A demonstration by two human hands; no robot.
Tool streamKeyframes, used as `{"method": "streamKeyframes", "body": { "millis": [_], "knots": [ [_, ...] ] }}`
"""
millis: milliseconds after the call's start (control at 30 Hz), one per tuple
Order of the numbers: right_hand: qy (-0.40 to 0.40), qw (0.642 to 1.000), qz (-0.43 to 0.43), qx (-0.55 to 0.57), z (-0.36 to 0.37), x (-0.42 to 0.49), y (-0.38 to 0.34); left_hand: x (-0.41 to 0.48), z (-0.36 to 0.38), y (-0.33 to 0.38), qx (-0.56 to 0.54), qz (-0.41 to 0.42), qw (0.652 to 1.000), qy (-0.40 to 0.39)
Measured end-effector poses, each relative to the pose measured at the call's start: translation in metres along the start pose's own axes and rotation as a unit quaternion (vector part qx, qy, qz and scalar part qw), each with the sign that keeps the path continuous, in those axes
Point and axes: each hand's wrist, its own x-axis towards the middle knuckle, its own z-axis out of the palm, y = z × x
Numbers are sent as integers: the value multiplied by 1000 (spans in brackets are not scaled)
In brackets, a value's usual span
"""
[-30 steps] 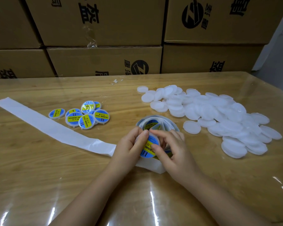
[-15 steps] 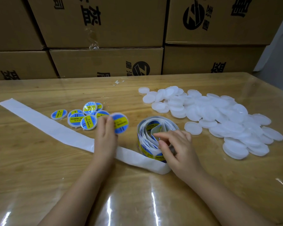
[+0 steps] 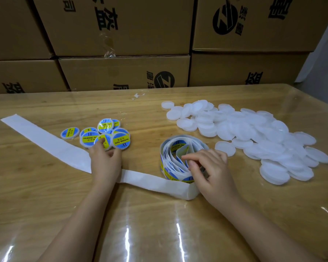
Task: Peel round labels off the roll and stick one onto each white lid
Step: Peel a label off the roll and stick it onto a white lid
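A loose roll of round blue-and-yellow labels [image 3: 175, 148] stands on the table at centre. My right hand [image 3: 210, 169] rests on its near right side, with thumb and forefinger pinching the coiled strip. To the left lies a cluster of labelled lids [image 3: 119, 138]. My left hand [image 3: 105, 159] reaches to the cluster's near edge, its fingertips holding one labelled lid [image 3: 106, 141] that lies against the others. A big heap of plain white lids [image 3: 254, 133] covers the table to the right.
The empty white backing strip [image 3: 45, 140] trails from the roll leftward under my left wrist to the table's far left. Stacked cardboard boxes [image 3: 121, 72] wall off the back edge. The wooden table [image 3: 159, 224] has a glossy clear cover.
My left hand carried the freshly labelled lid from the roll leftward and lowered it into the cluster. My right hand stayed on the roll.
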Motion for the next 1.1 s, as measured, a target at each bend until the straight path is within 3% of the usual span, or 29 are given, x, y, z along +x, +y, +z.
{"method": "streamKeyframes", "body": {
  "millis": [67, 133, 200, 300, 433, 533, 600, 667, 733, 767, 867, 967, 1100],
  "knots": [
    [3, 1000, 4, -1, -1, 1, 1, -4, 0, 0, 74, 101, 992, -5],
    [8, 1000, 7, -5, -1, 1, 2, -11, 4, 0, 201, 200, 958, -46],
    [19, 1000, 9, -15, -3, 2, 4, -16, 9, -1, 301, 209, 924, -104],
    [44, 999, 17, -26, -5, 4, 6, -17, 13, -5, 352, 177, 909, -135],
    [94, 993, 67, -40, -12, 9, 20, -17, 12, -6, 345, 182, 913, -121],
    [158, 967, 199, 12, -20, 16, 39, -18, 10, -2, 310, 202, 924, -92],
    [185, 937, 295, 42, -27, 20, 53, -19, 8, 6, 219, 233, 946, -55],
    [149, 919, 366, 13, -30, 21, 66, -26, 4, 22, 19, 255, 966, -43],
    [47, 912, 402, -70, -28, 19, 73, -45, 1, 41, -161, 283, 944, -51],
    [-18, 906, 403, -130, -25, 18, 74, -57, 1, 48, -188, 303, 932, -65],
    [-118, 888, 364, -256, -21, 14, 75, -90, 9, 57, -119, 425, 885, -152],
    [-110, 893, 363, -244, -23, 15, 74, -99, 21, 51, -25, 524, 830, -190],
    [-53, 918, 347, -185, -21, 13, 74, -94, 24, 46, 7, 546, 818, -182]
  ]
}}
